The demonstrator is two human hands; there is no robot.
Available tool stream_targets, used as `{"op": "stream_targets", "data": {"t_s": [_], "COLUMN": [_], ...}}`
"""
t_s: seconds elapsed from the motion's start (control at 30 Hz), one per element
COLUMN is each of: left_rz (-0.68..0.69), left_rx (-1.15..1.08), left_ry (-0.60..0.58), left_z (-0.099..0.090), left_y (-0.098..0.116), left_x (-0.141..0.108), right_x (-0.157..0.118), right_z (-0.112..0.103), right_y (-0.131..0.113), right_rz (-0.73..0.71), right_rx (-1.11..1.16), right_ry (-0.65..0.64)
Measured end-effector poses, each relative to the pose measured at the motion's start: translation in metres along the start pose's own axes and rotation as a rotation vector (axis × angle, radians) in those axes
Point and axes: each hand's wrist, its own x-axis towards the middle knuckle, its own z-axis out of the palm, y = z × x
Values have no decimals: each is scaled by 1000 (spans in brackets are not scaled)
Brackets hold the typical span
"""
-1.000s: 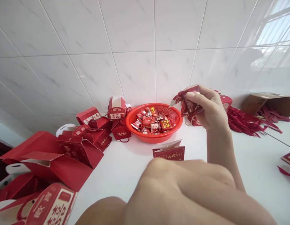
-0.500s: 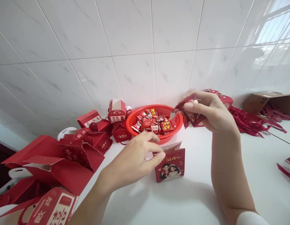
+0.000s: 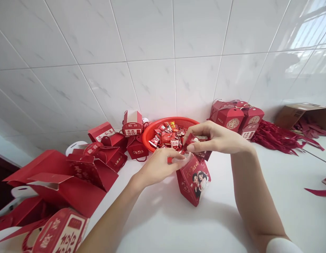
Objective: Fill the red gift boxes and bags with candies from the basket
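Observation:
A small red candy box [image 3: 193, 181] printed with a cartoon couple stands on the white table, turned at an angle with its top open. My left hand [image 3: 160, 165] pinches the upper left edge of this box between thumb and fingers. Just above the opening, my right hand [image 3: 214, 139] is closed around wrapped candies [image 3: 193, 143] in dark red wrappers; their number I cannot make out. Behind both hands sits a red plastic basket [image 3: 148, 131] with many wrapped candies [image 3: 165, 136] inside, its right part hidden by my right hand.
Red gift boxes [image 3: 73, 189], some folded open, crowd the left side. More closed boxes [image 3: 232, 119] stand against the tiled wall at the right, beside a heap of dark red ribbons [image 3: 275, 137] and a cardboard box [image 3: 305, 116] on its side.
My right hand has moved left and down with the candies, from beside the basket to over the box. The box has been turned, and my left hand now grips its top edge.

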Motion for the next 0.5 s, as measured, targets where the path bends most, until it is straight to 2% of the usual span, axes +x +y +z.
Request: {"op": "stream_targets", "data": {"t_s": [0.13, 0.3, 0.5], "left_rz": [-18, 80, 1], "left_rx": [55, 190, 234], "left_ry": [13, 24, 20], "left_z": [0, -6, -9], "left_y": [3, 14, 15], "left_x": [-3, -9, -8], "right_x": [0, 1, 7], "right_z": [0, 2, 6], "right_y": [1, 3, 10], "right_rz": [7, 7, 9], "right_rx": [-18, -29, -78], "right_ry": [30, 28, 5]}}
